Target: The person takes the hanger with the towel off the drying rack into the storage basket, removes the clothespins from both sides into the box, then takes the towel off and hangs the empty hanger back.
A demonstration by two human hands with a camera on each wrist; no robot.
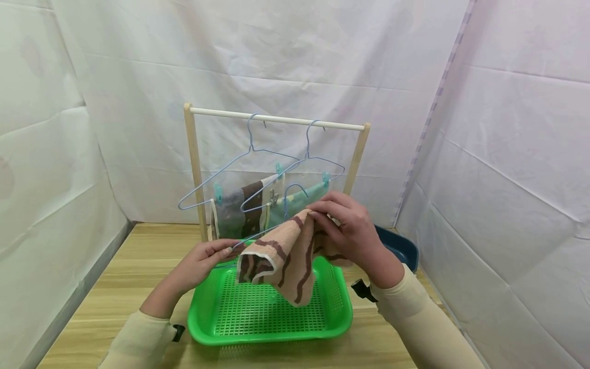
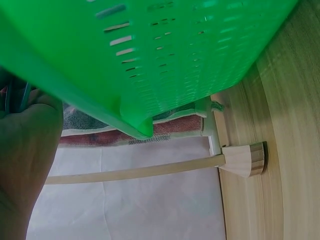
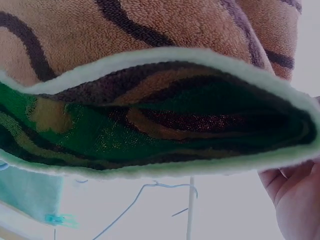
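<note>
A peach towel with dark wavy stripes and a white hem drapes over a blue wire hanger. My left hand holds the hanger's left corner between thumb and fingers. At the towel's upper right, my right hand pinches the cloth near the hanger's hook. The right wrist view shows the folded towel from its open side, with part of the right hand at the edge. Only a dark part of the left hand shows in the left wrist view. Below the towel stands a green perforated basket.
Behind the basket, a wooden rack carries two blue hangers. A grey and brown towel and a teal towel hang there by clips. A dark blue basin stands at the right. White sheets surround the wooden table.
</note>
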